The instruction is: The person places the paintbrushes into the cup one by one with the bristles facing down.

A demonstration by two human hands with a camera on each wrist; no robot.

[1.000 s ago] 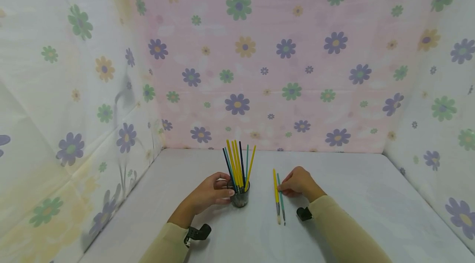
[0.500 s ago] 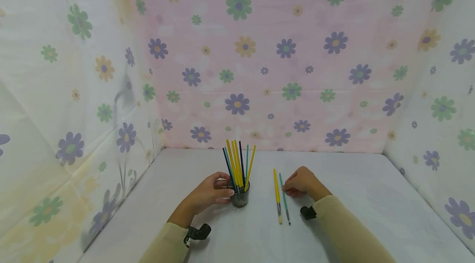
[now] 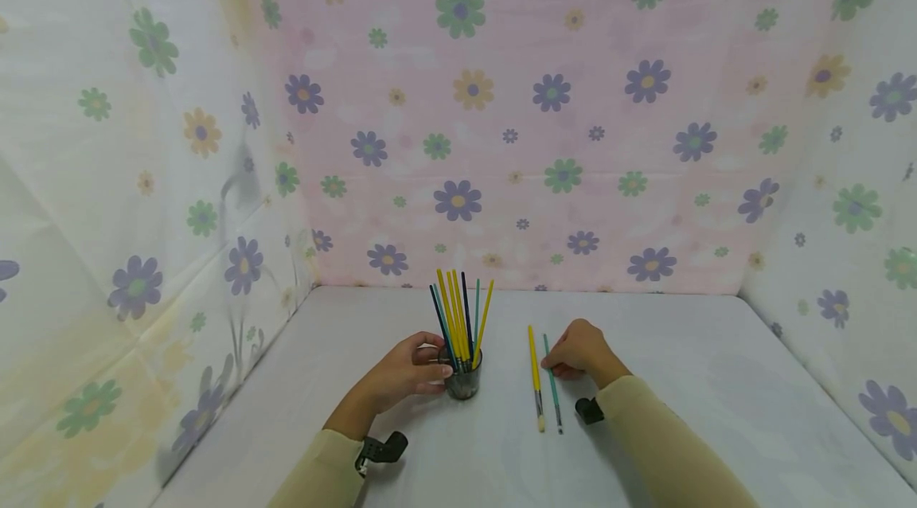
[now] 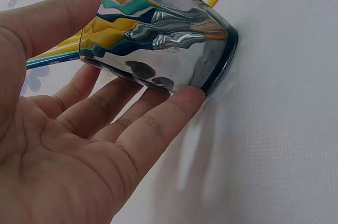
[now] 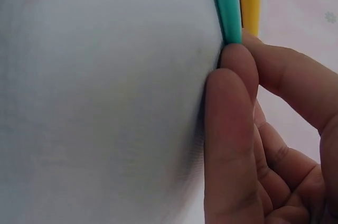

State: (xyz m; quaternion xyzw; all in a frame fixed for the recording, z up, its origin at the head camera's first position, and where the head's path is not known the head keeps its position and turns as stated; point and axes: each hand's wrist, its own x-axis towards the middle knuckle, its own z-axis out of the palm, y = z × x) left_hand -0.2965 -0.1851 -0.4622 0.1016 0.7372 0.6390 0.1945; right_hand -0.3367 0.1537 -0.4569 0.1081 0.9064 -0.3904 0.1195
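My left hand [image 3: 401, 373] holds a dark, see-through glass [image 3: 464, 387] standing on the white table. In the left wrist view the thumb lies at the glass's [image 4: 179, 68] rim and the fingers along its side. Inside stand several paintbrushes [image 3: 454, 309] with yellow, teal and dark blue handles, bristles down. My right hand [image 3: 583, 353] pinches a thin teal paintbrush [image 3: 554, 392] by its handle, close over the table. Left of it lies a yellow paintbrush [image 3: 535, 365] with pale bristles, nearly parallel. The right wrist view shows the fingertips at the teal handle [image 5: 228, 7].
The white tabletop [image 3: 659, 349] runs back to a pink flowered cloth [image 3: 501, 237]. Pale flowered cloths hang at the left [image 3: 136, 197] and right [image 3: 845, 269]. A dark band with a small device [image 3: 383, 448] sits on the left wrist, another [image 3: 589, 411] on the right.
The teal paintbrush, in my right hand's pinch, has moved slightly right, away from the yellow one, widening the gap between them. My left hand and the glass have stayed in place.
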